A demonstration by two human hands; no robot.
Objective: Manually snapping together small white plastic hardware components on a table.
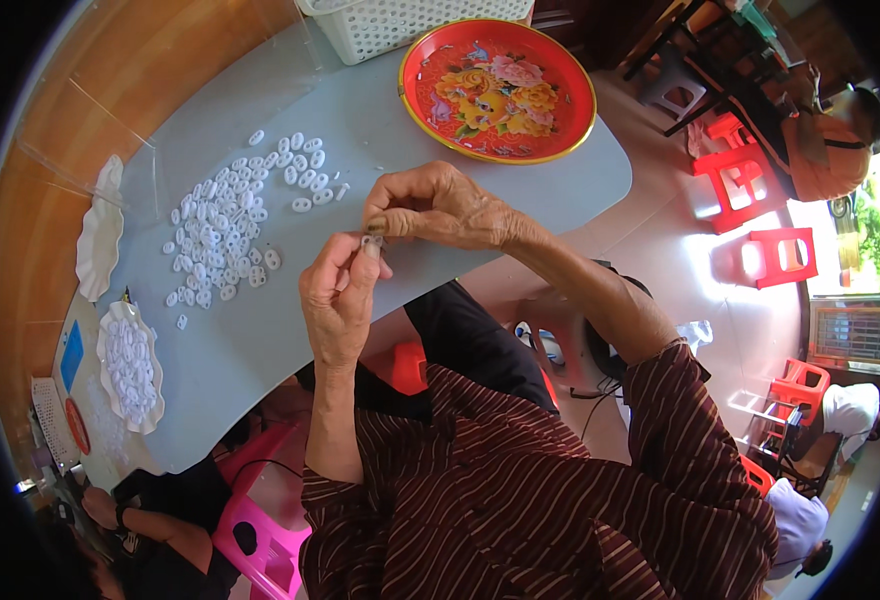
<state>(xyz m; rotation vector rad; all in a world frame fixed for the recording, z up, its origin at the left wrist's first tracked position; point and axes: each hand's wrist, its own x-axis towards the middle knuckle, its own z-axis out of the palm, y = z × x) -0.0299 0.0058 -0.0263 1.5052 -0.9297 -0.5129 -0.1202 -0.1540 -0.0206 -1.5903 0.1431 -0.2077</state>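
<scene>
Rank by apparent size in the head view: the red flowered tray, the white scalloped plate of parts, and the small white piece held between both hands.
1. red flowered tray
2. white scalloped plate, though fisheye distortion near the rim may shrink it
3. small white piece

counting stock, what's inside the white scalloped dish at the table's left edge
The white scalloped dish holds a heap of small white rings, like the loose rings spread on the grey table. Its bottom is covered, so what lies beneath the heap cannot be seen.

The small white piece (370, 243) pinched between both hands' fingers (358, 262) is mostly hidden, its shape unclear.
</scene>
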